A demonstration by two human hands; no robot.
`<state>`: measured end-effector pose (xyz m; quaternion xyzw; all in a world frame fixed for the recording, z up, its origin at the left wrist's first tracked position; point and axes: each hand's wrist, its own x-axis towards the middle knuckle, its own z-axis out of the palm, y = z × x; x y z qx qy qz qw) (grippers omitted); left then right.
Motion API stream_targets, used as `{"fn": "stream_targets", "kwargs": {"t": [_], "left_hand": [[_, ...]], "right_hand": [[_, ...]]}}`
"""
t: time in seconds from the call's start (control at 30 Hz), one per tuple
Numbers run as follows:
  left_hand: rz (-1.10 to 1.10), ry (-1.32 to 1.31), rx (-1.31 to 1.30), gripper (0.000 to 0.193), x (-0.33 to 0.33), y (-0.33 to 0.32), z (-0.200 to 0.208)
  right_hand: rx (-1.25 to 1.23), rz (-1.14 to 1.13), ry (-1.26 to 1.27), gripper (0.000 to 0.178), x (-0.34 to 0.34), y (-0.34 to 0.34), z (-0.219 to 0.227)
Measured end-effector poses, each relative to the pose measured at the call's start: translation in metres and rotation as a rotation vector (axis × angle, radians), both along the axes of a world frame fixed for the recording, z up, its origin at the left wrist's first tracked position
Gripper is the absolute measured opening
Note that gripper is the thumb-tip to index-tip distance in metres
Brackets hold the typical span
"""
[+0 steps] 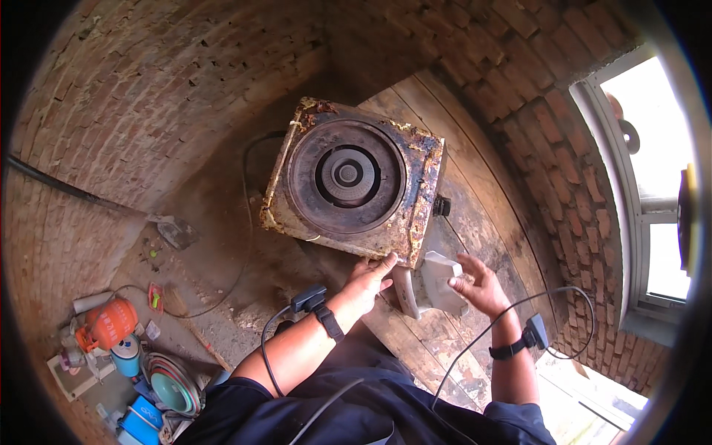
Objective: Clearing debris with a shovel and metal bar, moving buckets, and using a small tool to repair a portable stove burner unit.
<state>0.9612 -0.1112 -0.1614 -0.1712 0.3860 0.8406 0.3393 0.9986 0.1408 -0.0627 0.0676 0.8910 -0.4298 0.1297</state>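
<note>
A rusty, grease-stained single-burner gas stove (278,194) with a round burner stands in front of me, turned at an angle. My left hand (363,288) grips its near edge close to the right corner, thumb against the rim; some fingers are hidden beneath it. Just right of that corner is a pale grey-white angular piece (443,273), with a curved pale part (406,294) beside it. My right hand (483,288) is at the angular piece's right side, its fingers bent and apart from the thumb. The thumb tip overlaps the piece's edge in view; contact is unclear.
Wooden planks (475,196) run along the right beneath a brick wall and a window (653,208). A dark hose (246,185) curves left of the stove. At lower left are an orange container (111,324), stacked basins (172,389), a blue box (141,421) and a shovel blade (176,232).
</note>
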Motion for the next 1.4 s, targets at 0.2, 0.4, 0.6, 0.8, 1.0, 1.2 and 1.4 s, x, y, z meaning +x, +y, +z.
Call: {"fn": "stream_targets", "kwargs": {"t": [0.2,0.4,0.6,0.8,1.0,1.2,1.4], "left_hand": [[-0.040,0.051,-0.014,0.057,-0.001,-0.007,0.010],[0.034,0.086,-0.182,0.057,0.019,-0.041,0.014],[0.542,0.470,-0.681,0.020,0.015,-0.137,0.021],[0.631,0.465,-0.837,0.049,-0.038,-0.187,0.036],[0.612,0.460,-0.736,0.051,-0.049,-0.174,0.031],[0.533,0.438,-0.772,0.048,-0.030,-0.170,0.026],[0.412,0.408,-0.723,0.043,0.030,-0.129,0.019]], "right_hand": [[-0.101,-0.074,0.015,0.061,0.024,-0.003,-0.023],[0.131,-0.085,-0.001,0.050,0.027,0.001,-0.035],[0.068,-0.138,-0.063,0.052,0.028,0.009,-0.035],[0.170,-0.122,-0.074,0.060,0.054,0.001,-0.016],[0.384,-0.112,-0.089,0.054,0.068,0.004,-0.018],[0.389,-0.220,-0.050,0.042,0.084,0.031,-0.001],[0.368,-0.371,-0.011,0.043,0.107,0.079,-0.001]]}}
